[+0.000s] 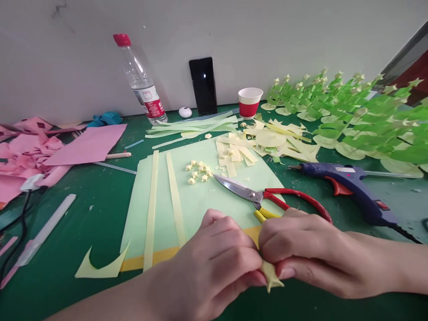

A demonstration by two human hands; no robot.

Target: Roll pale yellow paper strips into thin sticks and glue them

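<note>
Between my left hand [224,263] and my right hand [304,249] is a pale yellow folded paper star [273,275], pinched by the fingertips of both. Two of its points stick out below; the rest is hidden by my fingers. Just beyond my hands lie scissors [247,191] with red handles, blades pointing left. A small group of finished paper stars [199,171] sits on the light green paper sheets [207,205]. Two long yellow paper strips [152,200] lie on the left side of those sheets.
A blue glue gun [354,178] lies at right, before rows of green paper plants [361,107]. Paper scraps [281,138], a paper cup [250,103], a phone [203,87] and a bottle [143,84] are at the back. Pink paper [90,145] covers the left.
</note>
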